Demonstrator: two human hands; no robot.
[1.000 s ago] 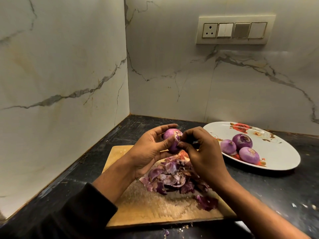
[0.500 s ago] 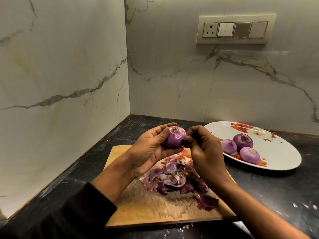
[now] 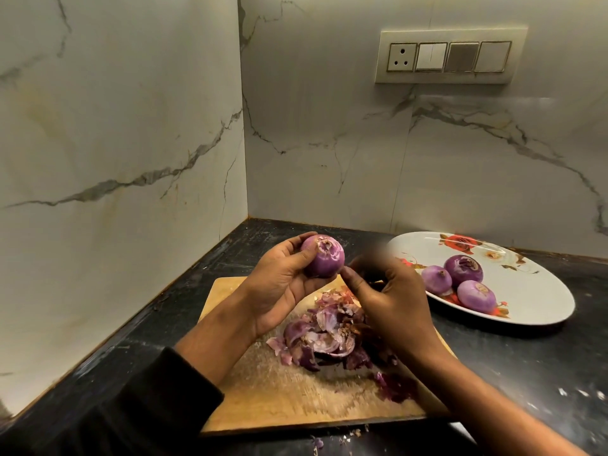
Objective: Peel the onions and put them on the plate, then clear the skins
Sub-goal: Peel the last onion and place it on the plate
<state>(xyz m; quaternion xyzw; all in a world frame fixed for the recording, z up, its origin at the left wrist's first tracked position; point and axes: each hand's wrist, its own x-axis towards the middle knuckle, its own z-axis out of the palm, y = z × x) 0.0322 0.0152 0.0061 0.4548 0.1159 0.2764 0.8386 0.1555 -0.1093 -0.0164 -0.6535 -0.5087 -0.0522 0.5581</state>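
My left hand (image 3: 279, 284) grips a purple onion (image 3: 324, 260) above the wooden cutting board (image 3: 279, 396), cut end up. My right hand (image 3: 394, 297) is just right of it, thumb tip at the onion's side. Its fingers are curled and blurred, and they pinch what looks like a thin scrap of onion skin (image 3: 378, 281). A heap of purple onion skins (image 3: 325, 337) lies on the board under my hands. Three peeled onions (image 3: 462, 269) sit on the white flowered plate (image 3: 533, 291) at the right.
The board lies in the corner of a black counter (image 3: 526, 373), with marble walls close at the left and back. A switch panel (image 3: 449, 57) is on the back wall. Small skin bits (image 3: 317, 442) lie on the counter in front of the board.
My left hand has raised the onion and turned its cut end up. My right hand has drawn slightly away to the right of it.
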